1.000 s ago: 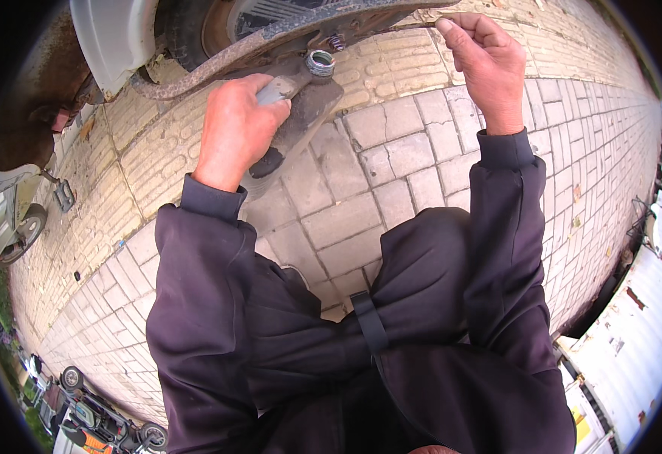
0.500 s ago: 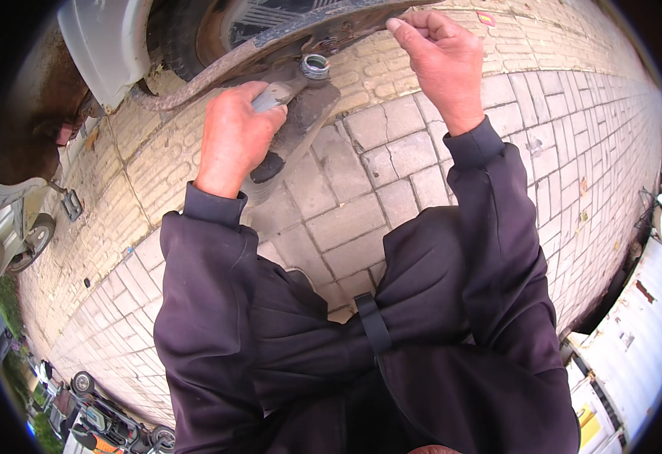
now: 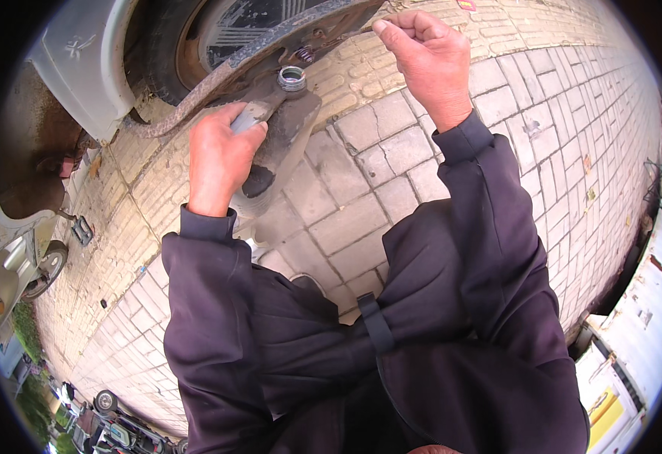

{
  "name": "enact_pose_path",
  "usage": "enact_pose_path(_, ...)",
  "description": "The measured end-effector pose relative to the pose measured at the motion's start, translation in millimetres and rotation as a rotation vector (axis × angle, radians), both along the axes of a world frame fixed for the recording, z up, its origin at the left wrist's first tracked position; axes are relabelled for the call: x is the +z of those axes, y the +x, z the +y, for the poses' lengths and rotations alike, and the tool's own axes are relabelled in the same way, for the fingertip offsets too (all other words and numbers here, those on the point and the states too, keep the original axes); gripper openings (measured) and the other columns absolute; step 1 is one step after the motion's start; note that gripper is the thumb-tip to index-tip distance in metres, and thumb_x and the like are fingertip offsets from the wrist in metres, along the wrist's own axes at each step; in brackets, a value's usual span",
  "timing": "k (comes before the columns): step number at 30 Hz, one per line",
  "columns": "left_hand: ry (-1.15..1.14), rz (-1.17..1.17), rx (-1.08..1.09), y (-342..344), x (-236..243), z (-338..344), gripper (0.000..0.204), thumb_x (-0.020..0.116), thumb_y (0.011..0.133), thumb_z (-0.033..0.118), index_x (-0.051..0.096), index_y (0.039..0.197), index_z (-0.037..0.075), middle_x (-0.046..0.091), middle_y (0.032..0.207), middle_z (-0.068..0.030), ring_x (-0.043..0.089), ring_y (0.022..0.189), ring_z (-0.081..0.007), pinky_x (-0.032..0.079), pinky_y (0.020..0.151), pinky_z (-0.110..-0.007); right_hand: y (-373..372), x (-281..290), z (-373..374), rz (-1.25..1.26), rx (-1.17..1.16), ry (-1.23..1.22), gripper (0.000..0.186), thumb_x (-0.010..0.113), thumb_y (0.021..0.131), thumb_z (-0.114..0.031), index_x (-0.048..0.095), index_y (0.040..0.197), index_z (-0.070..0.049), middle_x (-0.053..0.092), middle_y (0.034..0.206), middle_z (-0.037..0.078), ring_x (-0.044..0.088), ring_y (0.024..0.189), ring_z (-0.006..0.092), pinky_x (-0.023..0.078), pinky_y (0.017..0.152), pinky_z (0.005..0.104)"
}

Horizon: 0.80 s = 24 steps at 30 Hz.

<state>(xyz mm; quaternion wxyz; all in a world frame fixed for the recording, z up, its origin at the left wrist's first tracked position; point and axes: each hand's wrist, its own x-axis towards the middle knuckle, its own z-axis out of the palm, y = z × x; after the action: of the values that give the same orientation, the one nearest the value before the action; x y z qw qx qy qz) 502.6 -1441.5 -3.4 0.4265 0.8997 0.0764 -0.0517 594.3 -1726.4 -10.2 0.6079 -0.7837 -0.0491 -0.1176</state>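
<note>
My left hand (image 3: 220, 155) is closed around the grey handle of a see-through plastic jug (image 3: 297, 130). The jug's open threaded neck (image 3: 292, 79) points up, under a rusty metal bar (image 3: 251, 54) of a vehicle. Dark patches show through the jug, though I cannot tell whether they are liquid inside it. My right hand (image 3: 437, 64) is raised by the far right end of the bar, with thumb and fingertips pinched together. Whatever lies between those fingertips, if anything, is too small to make out.
A wheel (image 3: 195, 49) stands behind the bar, beside a pale body panel (image 3: 85, 64). A pedal (image 3: 81, 231) juts out at the left. Paving bricks (image 3: 346, 223) cover the ground. A parked vehicle (image 3: 119, 427) is at lower left, a white panel (image 3: 637, 318) at right.
The view has shifted slightly, so jug and hands appear a little further left. Both hands keep the same grip and pose.
</note>
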Motion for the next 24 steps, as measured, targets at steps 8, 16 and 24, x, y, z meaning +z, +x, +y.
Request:
enact_pose_path(8,-0.025,0.042,0.033,1,-6,1,0.048,0.081,0.087,0.020,0.075,0.124,-0.009,0.080,0.107,-0.0231,0.076,0.096,-0.0282,0.057,0.090,-0.037,-1,10,-12,0.070,-0.046,0.031,0.014,0.079,0.097,-0.010,0.077,0.092,0.004,0.066,0.071,-0.003,0.052,0.065,0.0029,0.042,0.057,0.0253)
enact_pose_path(16,0.033,0.050,0.028,2,-9,1,0.050,0.082,0.086,0.021,0.075,0.127,-0.008,0.080,0.111,-0.0244,0.077,0.100,-0.0280,0.057,0.093,-0.037,2,-1,-17,0.123,-0.025,0.183,0.013,0.078,0.097,-0.010,0.077,0.092,0.002,0.064,0.071,-0.005,0.049,0.060,0.0027,0.038,0.053,0.0249)
enact_pose_path(24,0.051,0.034,0.040,2,-10,-1,0.051,0.082,0.087,0.021,0.074,0.128,-0.008,0.080,0.113,-0.0244,0.077,0.103,-0.0279,0.057,0.095,-0.037,2,3,-24,0.115,-0.113,0.172,0.014,0.079,0.099,-0.011,0.077,0.092,0.000,0.062,0.069,-0.006,0.046,0.057,0.0014,0.035,0.050,0.0239)
